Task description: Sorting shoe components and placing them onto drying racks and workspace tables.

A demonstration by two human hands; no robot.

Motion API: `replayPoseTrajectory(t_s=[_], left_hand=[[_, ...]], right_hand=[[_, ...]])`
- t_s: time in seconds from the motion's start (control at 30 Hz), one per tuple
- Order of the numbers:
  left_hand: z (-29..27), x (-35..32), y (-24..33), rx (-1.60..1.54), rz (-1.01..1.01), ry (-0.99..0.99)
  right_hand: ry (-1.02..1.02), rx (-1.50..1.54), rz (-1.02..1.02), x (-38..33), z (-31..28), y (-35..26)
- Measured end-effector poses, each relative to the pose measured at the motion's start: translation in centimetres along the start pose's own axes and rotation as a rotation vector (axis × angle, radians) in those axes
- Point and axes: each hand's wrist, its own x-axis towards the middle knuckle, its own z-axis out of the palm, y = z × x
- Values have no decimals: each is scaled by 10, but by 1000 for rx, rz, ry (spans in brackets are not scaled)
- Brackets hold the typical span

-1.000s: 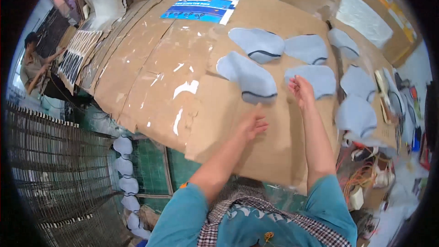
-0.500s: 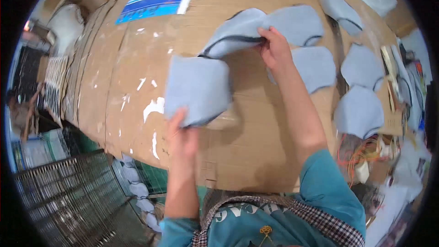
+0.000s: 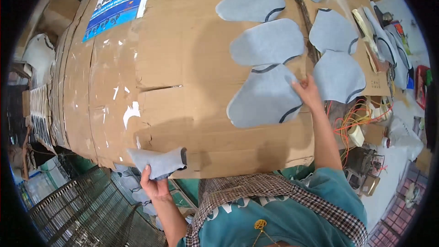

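Observation:
My left hand (image 3: 155,186), low at the table's near edge, is closed on a light grey fabric piece (image 3: 160,161) with a dark strip at one end; the piece is bent. My right hand (image 3: 309,92) is at the right edge of another grey fabric piece (image 3: 263,98), which lies flat with dark curved strips at two ends. The fingers there are apart, touching or just over its edge. Beyond it lie a second flat piece (image 3: 267,43) and a third (image 3: 251,2). More such pieces (image 3: 339,77) are laid out to the right.
Brown cardboard (image 3: 183,55) covers the table, with a slit and torn white patches. A blue and white printed sheet (image 3: 120,7) is at the far left. Orange cords (image 3: 361,119) tangle off the right edge. A wire rack (image 3: 87,201) stands at the lower left.
My right hand has moved right and nearer, and its fabric piece now lies flat beside the others. My left hand has drawn its piece down and left to the near edge. The view has shifted.

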Motion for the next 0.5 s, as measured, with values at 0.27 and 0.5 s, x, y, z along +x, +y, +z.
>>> replayPoseTrajectory(t_s=[0.27,0.5], left_hand=[[14,-8,-17,42,31,-12],[1,-15,-22,7,24,20]], right_hand=[[-70,-124,9,61,17,-36],[-238,786,277,85,41,-24]])
